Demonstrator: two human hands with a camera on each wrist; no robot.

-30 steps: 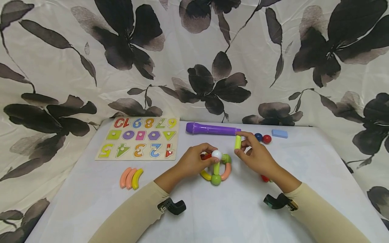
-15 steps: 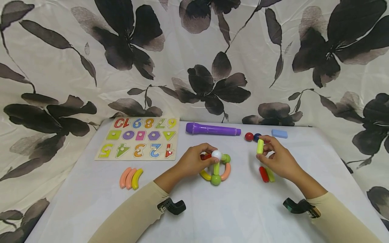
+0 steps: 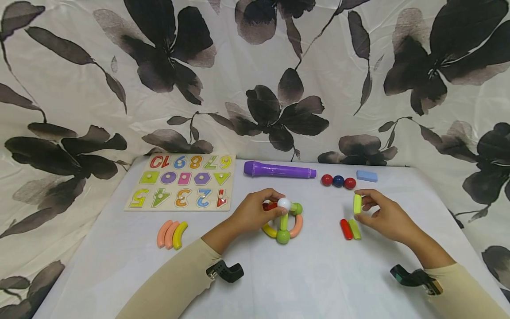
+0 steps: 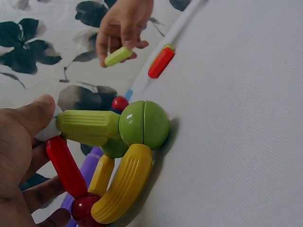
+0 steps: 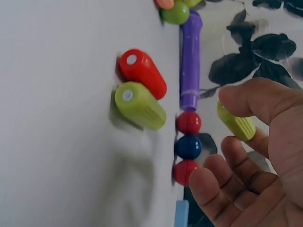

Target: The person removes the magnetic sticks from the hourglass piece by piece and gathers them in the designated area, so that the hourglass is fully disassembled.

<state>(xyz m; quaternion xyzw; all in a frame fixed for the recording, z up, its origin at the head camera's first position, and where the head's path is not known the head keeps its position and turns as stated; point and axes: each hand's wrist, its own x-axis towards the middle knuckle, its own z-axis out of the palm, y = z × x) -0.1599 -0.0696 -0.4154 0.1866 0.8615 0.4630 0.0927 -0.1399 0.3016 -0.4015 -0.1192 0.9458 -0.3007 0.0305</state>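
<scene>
My left hand pinches the white ball at the top of a structure of magnetic rods and balls. Yellow-green and red rods run down from that ball to a green ball and a red ball; curved yellow and pink pieces form its base. To the right, my right hand holds a straight yellow-green rod between thumb and index finger, above the table. Beside it a red rod and another yellow-green rod lie side by side.
Two red balls and a blue ball line up at the back, near a light blue block. A purple tube lies behind the structure. At left are a number puzzle board and several curved pieces.
My right hand has carried the yellow-green rod rightward, away from the structure, uncovering the balls and the two lying rods. My left hand has stayed on the white ball.
</scene>
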